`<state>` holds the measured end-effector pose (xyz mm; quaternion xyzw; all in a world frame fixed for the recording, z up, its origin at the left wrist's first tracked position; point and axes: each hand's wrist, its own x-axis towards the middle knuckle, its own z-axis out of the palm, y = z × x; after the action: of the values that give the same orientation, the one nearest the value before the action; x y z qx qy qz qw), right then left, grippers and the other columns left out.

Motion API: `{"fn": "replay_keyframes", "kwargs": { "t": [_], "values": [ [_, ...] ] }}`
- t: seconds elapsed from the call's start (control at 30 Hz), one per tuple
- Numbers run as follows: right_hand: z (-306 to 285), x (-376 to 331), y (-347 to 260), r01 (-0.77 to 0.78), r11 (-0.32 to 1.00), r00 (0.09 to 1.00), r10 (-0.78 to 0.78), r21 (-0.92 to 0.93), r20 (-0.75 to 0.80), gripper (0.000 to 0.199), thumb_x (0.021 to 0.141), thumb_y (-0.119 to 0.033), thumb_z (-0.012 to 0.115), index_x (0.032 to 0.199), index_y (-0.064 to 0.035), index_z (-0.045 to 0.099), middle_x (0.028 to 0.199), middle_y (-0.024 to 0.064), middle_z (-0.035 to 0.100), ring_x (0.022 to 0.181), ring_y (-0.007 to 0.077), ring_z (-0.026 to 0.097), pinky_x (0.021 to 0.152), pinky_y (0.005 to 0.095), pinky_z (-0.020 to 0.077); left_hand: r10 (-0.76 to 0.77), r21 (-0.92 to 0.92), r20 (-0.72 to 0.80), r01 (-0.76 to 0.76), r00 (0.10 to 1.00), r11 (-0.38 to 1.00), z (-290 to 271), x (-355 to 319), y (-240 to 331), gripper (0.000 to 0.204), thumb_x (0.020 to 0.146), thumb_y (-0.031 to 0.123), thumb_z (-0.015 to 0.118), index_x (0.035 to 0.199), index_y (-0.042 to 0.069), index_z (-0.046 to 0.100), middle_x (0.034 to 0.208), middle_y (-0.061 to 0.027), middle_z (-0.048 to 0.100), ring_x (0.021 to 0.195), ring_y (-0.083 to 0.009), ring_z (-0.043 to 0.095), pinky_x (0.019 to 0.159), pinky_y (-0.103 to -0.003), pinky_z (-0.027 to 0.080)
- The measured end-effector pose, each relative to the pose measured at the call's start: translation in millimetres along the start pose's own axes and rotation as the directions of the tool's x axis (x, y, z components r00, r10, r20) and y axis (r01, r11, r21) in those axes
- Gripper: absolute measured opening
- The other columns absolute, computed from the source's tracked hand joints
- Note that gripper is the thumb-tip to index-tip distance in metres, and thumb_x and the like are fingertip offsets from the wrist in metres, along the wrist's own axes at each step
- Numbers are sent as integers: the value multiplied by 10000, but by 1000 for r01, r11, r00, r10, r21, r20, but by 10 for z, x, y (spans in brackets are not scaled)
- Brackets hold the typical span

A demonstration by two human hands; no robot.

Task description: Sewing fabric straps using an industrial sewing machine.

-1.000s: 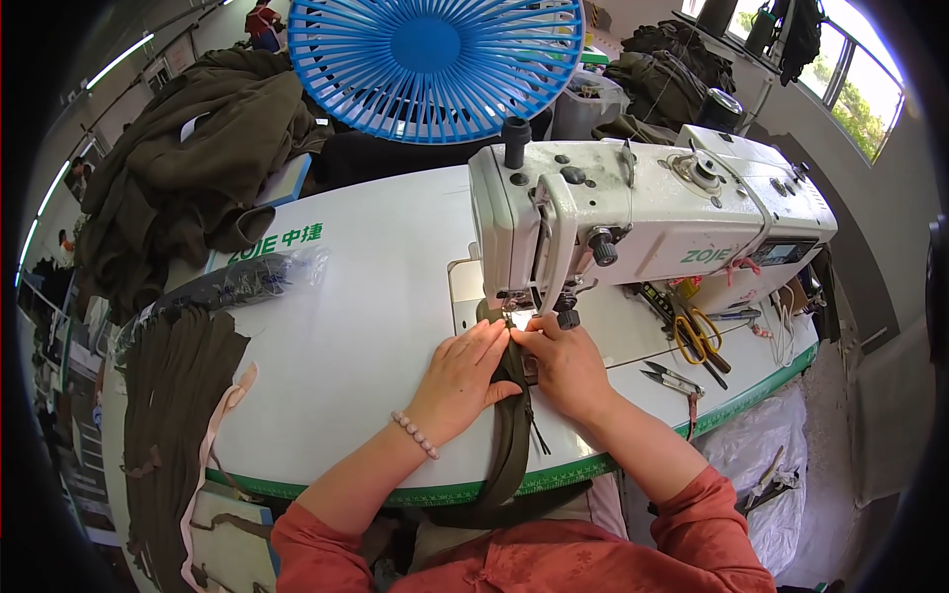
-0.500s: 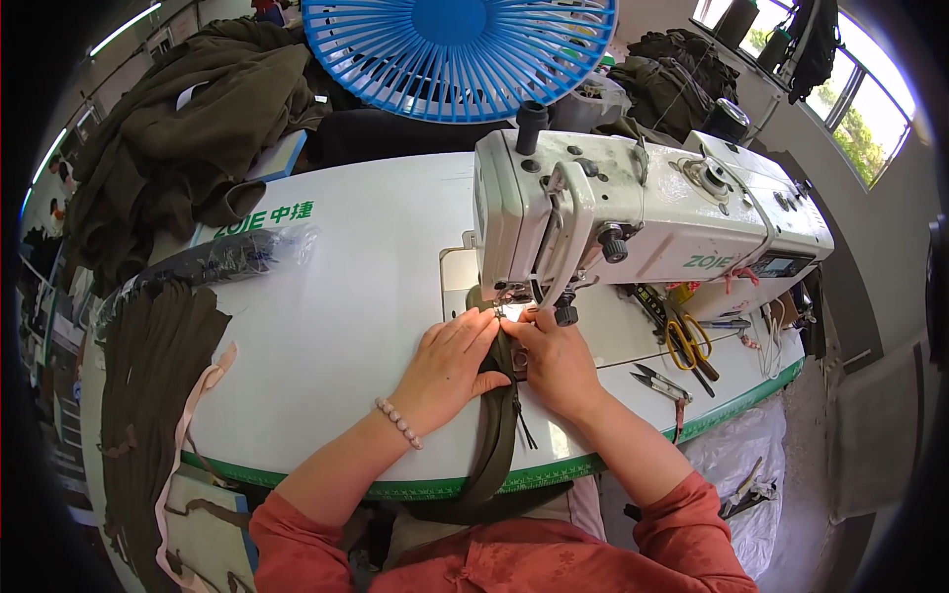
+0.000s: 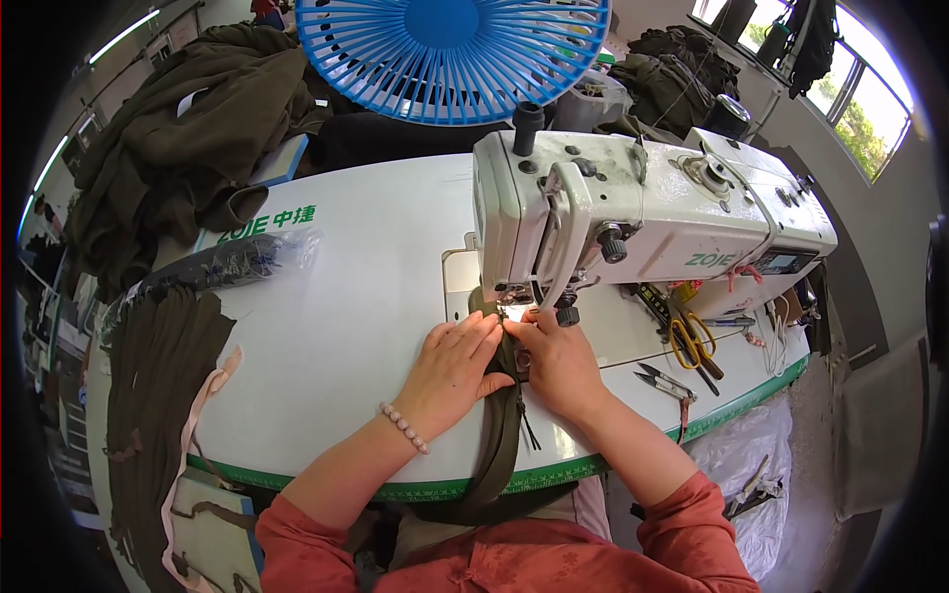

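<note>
A long dark olive fabric strip with a zipper (image 3: pixel 501 445) runs from under the needle area (image 3: pixel 514 296) of a white sewing machine (image 3: pixel 633 222) down over the table's front edge. My left hand (image 3: pixel 457 361) lies flat on the strip, fingers stretched toward the needle and thumb apart. Close by on the right, my right hand (image 3: pixel 560 364) pinches the zipper's edge just in front of the lit presser foot. Dark pull cords (image 3: pixel 530 427) hang from the strip between my wrists. My fingers hide part of the fabric at the foot.
Yellow-handled scissors (image 3: pixel 682 341) and thread snips (image 3: pixel 664 382) lie right of my right hand. On the left are a stack of olive strips (image 3: pixel 163 395), a plastic-wrapped bundle (image 3: pixel 222 262) and piled garments (image 3: pixel 198 119). A blue fan (image 3: pixel 445 20) stands behind the table.
The whole view has shifted slightly. Both hands keep nearly the same place on the strip at the needle; no clear feed of the fabric shows.
</note>
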<state>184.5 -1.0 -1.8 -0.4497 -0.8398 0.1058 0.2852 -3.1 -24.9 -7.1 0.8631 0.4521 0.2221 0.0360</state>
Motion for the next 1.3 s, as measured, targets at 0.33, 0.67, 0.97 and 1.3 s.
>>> {"fn": "replay_keyframes", "kwargs": {
  "t": [0.33, 0.67, 0.97, 1.3],
  "values": [
    [-11, 12, 27, 17, 999, 1000, -17, -32, -11, 428, 723, 10, 606, 1132, -120, 616, 1054, 103, 552, 794, 333, 571, 725, 433, 474, 3, -7, -2, -3, 1000, 1000, -8, 35, -4, 591, 829, 351, 661, 1287, 29, 470, 1355, -109, 475, 1290, -276, 421, 1060, -433, 320],
    [-47, 29, -26, -20, 999, 1000, 20, -26, 5, 356, 721, 2, 576, 1069, -50, 630, 1003, 87, 613, 932, 306, 547, 812, 408, 448, -4, 7, 8, 4, 1000, 1000, 7, 43, -9, 585, 841, 360, 651, 1289, 32, 469, 1359, -107, 476, 1298, -270, 416, 1069, -436, 306],
    [-21, -3, 21, 16, 1000, 1000, -16, 8, 5, 374, 717, 14, 578, 1083, -55, 620, 977, 91, 602, 935, 315, 542, 813, 412, 450, -7, 1, 4, 7, 1000, 1000, 19, 65, -48, 578, 843, 356, 651, 1292, 41, 469, 1367, -107, 471, 1304, -268, 411, 1073, -435, 299],
    [9, -19, -27, -14, 1000, 1000, 14, 14, 21, 380, 720, 13, 582, 1092, -59, 611, 997, 106, 589, 961, 320, 533, 834, 417, 453, -9, 32, -32, 10, 999, 999, 63, 42, -79, 566, 844, 357, 660, 1272, 32, 483, 1365, -104, 474, 1302, -250, 414, 1055, -420, 314]
  ]
}}
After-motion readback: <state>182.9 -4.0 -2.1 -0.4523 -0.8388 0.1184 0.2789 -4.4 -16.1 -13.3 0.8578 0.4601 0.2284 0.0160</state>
